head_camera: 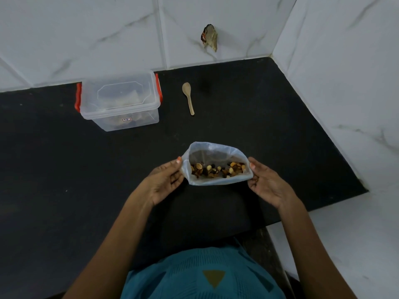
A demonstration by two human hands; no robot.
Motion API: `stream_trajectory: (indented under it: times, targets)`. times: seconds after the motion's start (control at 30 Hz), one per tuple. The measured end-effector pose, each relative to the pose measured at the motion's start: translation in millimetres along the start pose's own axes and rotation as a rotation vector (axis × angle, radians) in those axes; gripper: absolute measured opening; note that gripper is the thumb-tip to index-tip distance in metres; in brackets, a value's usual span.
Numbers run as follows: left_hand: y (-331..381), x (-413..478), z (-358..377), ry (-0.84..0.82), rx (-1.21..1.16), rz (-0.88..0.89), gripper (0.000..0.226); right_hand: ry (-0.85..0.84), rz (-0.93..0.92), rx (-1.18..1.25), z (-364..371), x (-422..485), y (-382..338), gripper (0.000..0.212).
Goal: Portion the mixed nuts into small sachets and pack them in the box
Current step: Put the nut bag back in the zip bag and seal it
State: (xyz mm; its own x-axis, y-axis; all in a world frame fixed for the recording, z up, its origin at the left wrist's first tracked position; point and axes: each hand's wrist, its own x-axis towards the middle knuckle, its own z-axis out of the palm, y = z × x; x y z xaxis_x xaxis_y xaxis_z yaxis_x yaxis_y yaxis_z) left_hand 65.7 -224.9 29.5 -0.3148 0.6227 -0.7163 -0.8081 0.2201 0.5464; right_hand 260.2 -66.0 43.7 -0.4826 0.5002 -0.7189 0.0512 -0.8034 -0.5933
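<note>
A clear plastic bag (212, 153) stands open on the black counter, with mixed nuts (218, 170) lying in its bottom. My left hand (166, 182) pinches the bag's left edge and my right hand (266, 183) pinches its right edge, holding the mouth spread wide. A clear plastic box (119, 100) with red side clips sits closed at the back left, and filled sachets show dimly through its walls. A small wooden spoon (188, 97) lies on the counter just right of the box, bowl pointing away from me.
The black counter (64, 169) ends at white marble-tiled walls behind and on the right. A scrap of wrapper (209, 37) sticks out of the back wall. The counter's front edge drops off at the lower right.
</note>
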Motion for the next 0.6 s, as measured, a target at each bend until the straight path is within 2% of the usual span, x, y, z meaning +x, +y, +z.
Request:
stream_trajectory:
  times: [0.13,0.27,0.3,0.4,0.5,0.6]
  targets:
    - [-0.9,-2.5,4.9,-0.008,0.17,0.1,0.012,0.012,-0.089,-0.087,3.7,-3.2,-2.9,0.022]
    - [-3.1,-2.5,7.4,0.095,0.335,0.204,0.02,0.129,-0.338,-0.705,5.4,-2.5,1.1,0.03]
    - [-4.3,-2.4,7.2,0.125,0.38,0.238,0.018,0.153,-0.4,-0.789,4.4,-0.8,2.3,0.031]
    - [-8.0,-1.0,6.8,0.214,0.534,0.389,0.011,0.215,-0.496,-0.823,1.9,4.0,0.6,0.03]
    - [-8.9,-0.3,8.0,0.299,0.727,0.646,0.025,0.296,-0.532,-0.827,-0.3,8.6,-3.5,0.028]
    - [-11.4,-4.6,13.9,0.365,0.93,0.777,0.028,0.386,-0.527,-0.843,-0.3,10.4,-6.1,0.02]
